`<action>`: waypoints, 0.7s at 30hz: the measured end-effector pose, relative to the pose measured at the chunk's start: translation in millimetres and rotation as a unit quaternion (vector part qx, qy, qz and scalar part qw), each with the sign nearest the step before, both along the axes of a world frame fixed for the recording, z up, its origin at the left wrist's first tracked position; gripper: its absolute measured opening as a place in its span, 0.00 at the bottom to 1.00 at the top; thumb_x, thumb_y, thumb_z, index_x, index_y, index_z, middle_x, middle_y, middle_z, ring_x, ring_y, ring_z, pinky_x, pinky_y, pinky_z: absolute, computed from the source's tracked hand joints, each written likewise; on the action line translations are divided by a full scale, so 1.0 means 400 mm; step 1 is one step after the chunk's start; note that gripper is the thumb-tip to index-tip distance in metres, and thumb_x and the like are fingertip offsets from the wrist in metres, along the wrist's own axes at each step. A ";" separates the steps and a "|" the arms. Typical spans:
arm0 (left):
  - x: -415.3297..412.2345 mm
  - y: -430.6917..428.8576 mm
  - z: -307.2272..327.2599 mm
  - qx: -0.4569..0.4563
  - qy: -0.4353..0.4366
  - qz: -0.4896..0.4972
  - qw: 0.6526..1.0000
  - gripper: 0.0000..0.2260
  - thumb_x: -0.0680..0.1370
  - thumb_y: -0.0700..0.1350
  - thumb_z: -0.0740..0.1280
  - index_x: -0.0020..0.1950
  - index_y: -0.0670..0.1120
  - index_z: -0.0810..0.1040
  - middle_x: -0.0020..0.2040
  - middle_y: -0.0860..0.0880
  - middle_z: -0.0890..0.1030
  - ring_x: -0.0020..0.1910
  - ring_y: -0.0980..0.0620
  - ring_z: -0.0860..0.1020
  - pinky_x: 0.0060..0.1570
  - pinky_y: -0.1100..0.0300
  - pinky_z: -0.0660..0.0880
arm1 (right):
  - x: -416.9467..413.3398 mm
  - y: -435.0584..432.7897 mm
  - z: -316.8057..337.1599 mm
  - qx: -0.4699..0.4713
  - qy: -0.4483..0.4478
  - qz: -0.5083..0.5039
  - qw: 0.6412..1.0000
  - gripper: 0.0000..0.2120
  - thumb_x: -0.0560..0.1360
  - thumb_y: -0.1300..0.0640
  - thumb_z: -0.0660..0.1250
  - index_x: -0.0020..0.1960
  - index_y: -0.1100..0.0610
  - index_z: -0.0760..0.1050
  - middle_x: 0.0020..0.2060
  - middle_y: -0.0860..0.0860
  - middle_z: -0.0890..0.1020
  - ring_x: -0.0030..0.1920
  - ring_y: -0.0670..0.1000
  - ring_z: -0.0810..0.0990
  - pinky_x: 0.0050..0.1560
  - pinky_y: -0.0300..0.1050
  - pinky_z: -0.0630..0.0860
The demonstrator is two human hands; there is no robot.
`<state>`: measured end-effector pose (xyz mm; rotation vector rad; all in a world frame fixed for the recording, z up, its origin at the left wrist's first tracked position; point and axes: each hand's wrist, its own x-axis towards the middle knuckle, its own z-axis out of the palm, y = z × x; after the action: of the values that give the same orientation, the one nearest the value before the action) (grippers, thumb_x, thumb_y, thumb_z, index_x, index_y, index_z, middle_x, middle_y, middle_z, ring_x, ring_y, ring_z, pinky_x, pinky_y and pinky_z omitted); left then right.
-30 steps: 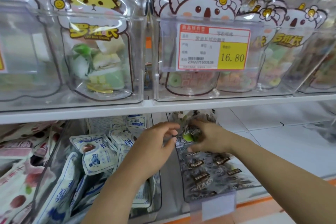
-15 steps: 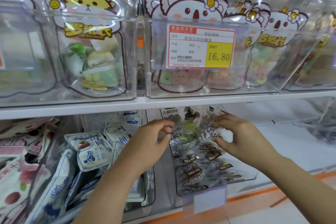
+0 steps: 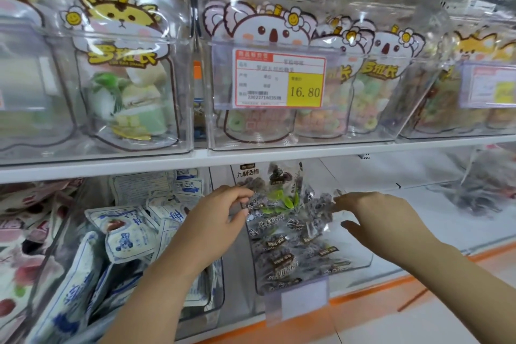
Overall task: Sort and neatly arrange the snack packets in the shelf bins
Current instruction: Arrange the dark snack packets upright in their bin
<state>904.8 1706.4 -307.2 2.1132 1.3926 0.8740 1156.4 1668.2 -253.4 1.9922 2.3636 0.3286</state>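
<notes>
Though blur smears the upper bins (image 3: 64, 131), the plum packet (image 3: 287, 204) shows mid-frame in a clear bin (image 3: 360, 257), its print partly lost in glare. The left grip (image 3: 220, 220) pinches its left edge; the right grip (image 3: 371, 212), fingers straight, touches its right edge. White shelf (image 3: 418, 204) stretches right of the bin.

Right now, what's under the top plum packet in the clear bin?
Under the top plum packet, same-kind packets fill the clear bin. Their count and the bin floor are covered.
</notes>
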 end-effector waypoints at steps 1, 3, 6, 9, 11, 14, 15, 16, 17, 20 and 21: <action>0.000 0.000 -0.001 0.000 -0.001 0.001 1.000 0.15 0.79 0.44 0.63 0.65 0.55 0.74 0.57 0.60 0.75 0.55 0.65 0.71 0.50 0.75 0.63 | -0.011 -0.002 0.009 0.001 -0.003 0.000 1.000 0.13 0.79 0.48 0.59 0.63 0.37 0.70 0.61 0.37 0.75 0.57 0.45 0.77 0.48 0.37 0.71; -0.001 0.000 -0.003 0.000 -0.006 0.001 1.000 0.15 0.79 0.44 0.63 0.65 0.55 0.74 0.56 0.60 0.75 0.54 0.65 0.72 0.49 0.76 0.63 | -0.035 0.005 0.019 0.021 -0.007 0.020 1.000 0.12 0.79 0.48 0.58 0.60 0.38 0.73 0.58 0.38 0.77 0.55 0.46 0.78 0.47 0.37 0.68; -0.003 0.001 -0.005 -0.004 -0.020 0.000 1.000 0.15 0.79 0.44 0.64 0.65 0.55 0.74 0.55 0.61 0.75 0.52 0.68 0.72 0.47 0.80 0.64 | -0.071 0.053 0.006 0.028 0.008 0.080 0.996 0.10 0.77 0.50 0.60 0.55 0.45 0.77 0.53 0.43 0.80 0.52 0.50 0.78 0.52 0.42 0.69; -0.006 0.002 0.000 -0.014 -0.037 -0.003 0.999 0.15 0.79 0.43 0.63 0.64 0.54 0.74 0.54 0.62 0.76 0.49 0.72 0.71 0.46 0.84 0.64 | -0.115 0.137 -0.024 -0.023 0.090 0.132 0.987 0.10 0.77 0.53 0.63 0.57 0.48 0.78 0.53 0.47 0.81 0.52 0.52 0.79 0.51 0.43 0.73; -0.007 0.002 0.003 -0.021 -0.046 -0.003 0.999 0.15 0.79 0.41 0.63 0.64 0.54 0.75 0.54 0.63 0.76 0.50 0.73 0.71 0.46 0.84 0.64 | -0.144 0.196 -0.045 -0.075 0.132 0.139 0.979 0.14 0.77 0.55 0.63 0.62 0.50 0.75 0.58 0.51 0.79 0.56 0.53 0.77 0.55 0.45 0.73; -0.009 0.000 0.003 -0.026 -0.052 -0.002 0.998 0.14 0.79 0.42 0.63 0.64 0.54 0.75 0.53 0.64 0.77 0.52 0.73 0.72 0.47 0.84 0.64 | -0.170 0.263 -0.075 -0.196 0.142 0.103 0.965 0.24 0.75 0.51 0.67 0.70 0.50 0.67 0.64 0.55 0.73 0.63 0.55 0.73 0.61 0.47 0.71; -0.009 0.000 0.004 -0.030 -0.054 -0.001 0.998 0.14 0.79 0.42 0.63 0.63 0.55 0.75 0.52 0.64 0.76 0.51 0.73 0.72 0.47 0.84 0.65 | -0.173 0.274 -0.086 -0.232 0.141 0.085 0.959 0.29 0.74 0.49 0.69 0.72 0.49 0.64 0.67 0.54 0.71 0.65 0.55 0.72 0.63 0.47 0.70; -0.010 0.001 0.004 -0.033 -0.056 0.000 0.998 0.14 0.79 0.42 0.63 0.63 0.55 0.75 0.51 0.65 0.76 0.51 0.73 0.72 0.47 0.84 0.65 | -0.179 0.284 -0.098 -0.257 0.132 0.074 0.954 0.32 0.73 0.47 0.69 0.73 0.48 0.61 0.68 0.53 0.70 0.66 0.55 0.71 0.64 0.46 0.69; -0.011 0.003 0.004 -0.035 -0.057 0.002 0.998 0.14 0.79 0.42 0.63 0.63 0.54 0.75 0.51 0.65 0.76 0.51 0.73 0.72 0.47 0.84 0.65 | -0.184 0.290 -0.110 -0.266 0.124 0.072 0.953 0.34 0.72 0.47 0.70 0.74 0.48 0.60 0.69 0.53 0.70 0.66 0.55 0.71 0.64 0.46 0.69; -0.013 0.010 0.003 -0.031 -0.054 0.001 0.998 0.14 0.79 0.42 0.63 0.63 0.55 0.76 0.50 0.66 0.76 0.50 0.73 0.73 0.47 0.83 0.65 | -0.195 0.300 -0.136 -0.238 0.156 0.055 0.957 0.31 0.71 0.54 0.72 0.72 0.50 0.66 0.66 0.53 0.74 0.63 0.54 0.74 0.61 0.43 0.71; -0.013 0.011 0.004 -0.031 -0.052 0.000 0.998 0.14 0.79 0.43 0.63 0.62 0.55 0.76 0.50 0.66 0.76 0.50 0.74 0.72 0.46 0.83 0.65 | -0.196 0.304 -0.138 -0.214 0.185 0.037 0.958 0.28 0.71 0.57 0.72 0.69 0.49 0.70 0.64 0.52 0.76 0.59 0.52 0.76 0.54 0.38 0.73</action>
<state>899.4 1710.7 -305.5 1.9927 1.3485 0.9143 1078.2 1789.7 -308.8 1.8805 2.4322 -0.5601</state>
